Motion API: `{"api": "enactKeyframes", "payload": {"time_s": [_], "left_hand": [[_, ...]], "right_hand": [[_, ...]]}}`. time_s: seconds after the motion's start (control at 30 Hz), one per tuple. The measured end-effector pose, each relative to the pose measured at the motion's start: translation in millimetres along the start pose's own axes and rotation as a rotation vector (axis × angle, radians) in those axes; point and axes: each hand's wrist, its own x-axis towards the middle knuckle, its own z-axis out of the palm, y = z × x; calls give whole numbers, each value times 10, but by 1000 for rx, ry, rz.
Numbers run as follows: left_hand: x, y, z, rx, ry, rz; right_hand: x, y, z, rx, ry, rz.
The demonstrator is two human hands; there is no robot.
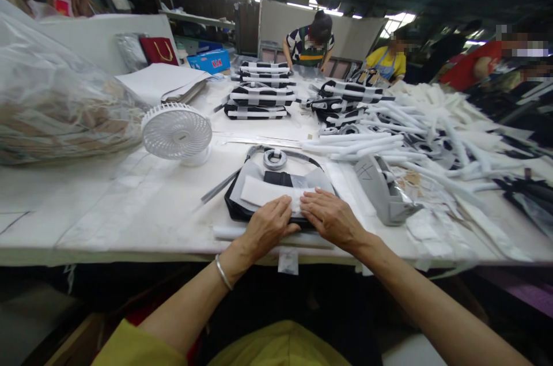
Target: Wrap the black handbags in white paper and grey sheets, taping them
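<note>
A black handbag (232,203) lies flat in front of me, with a translucent sheet and a white foam strip (254,192) over it. My left hand (270,222) rests flat on the strip's near side, fingers stretched out. Beside it, my right hand (330,213) presses down on the strip's right end, also with fingers extended. The two hands almost meet at the fingertips; what lies beneath them is hidden. Above the strip sit a wrapped black piece (279,178) and a wrapped grey ring-shaped coil (275,159). The bag's strap (302,156) curves behind them.
A white fan (177,132) stands to the left, near a large clear plastic bag (64,89). At right are a grey tape dispenser (384,193) and piled white foam tubes (371,144). Stacked wrapped bags (259,95) lie farther back. A co-worker (311,40) bends over the far end.
</note>
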Motion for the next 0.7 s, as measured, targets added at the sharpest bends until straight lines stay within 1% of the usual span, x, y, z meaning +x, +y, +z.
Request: {"api": "enactKeyframes", "payload": {"time_s": [0.03,0.1,0.2,0.23,0.3,0.4,0.5,0.6,0.63,0.7], "left_hand": [[-23,-19,17,-38,17,-2],[-59,-41,20,-99,37,-51],[-66,-39,-22,-123,2,-132],[-60,-34,-36,-113,-26,-130],[-49,-26,-49,-83,-68,-81],[-45,-27,-34,-50,-73,-18],[-46,-37,-10,-63,-68,-26],[-38,-43,-5,-99,-76,-35],[-34,-45,-8,-107,-82,-33],[-28,-50,-16,-114,-92,-30]], "right_hand": [[-11,-11,-1,4,4,-3],[-29,-20,5,30,22,-2],[-36,-18,23,50,82,2],[-30,-18,26,48,99,6],[-15,-26,22,35,109,14],[-38,-80,-22,28,101,-7],[-200,-231,-91,54,128,-83],[-470,-437,-102,54,94,-142],[-557,-491,-77,38,87,-136],[-692,-548,23,-19,119,-58]]}}
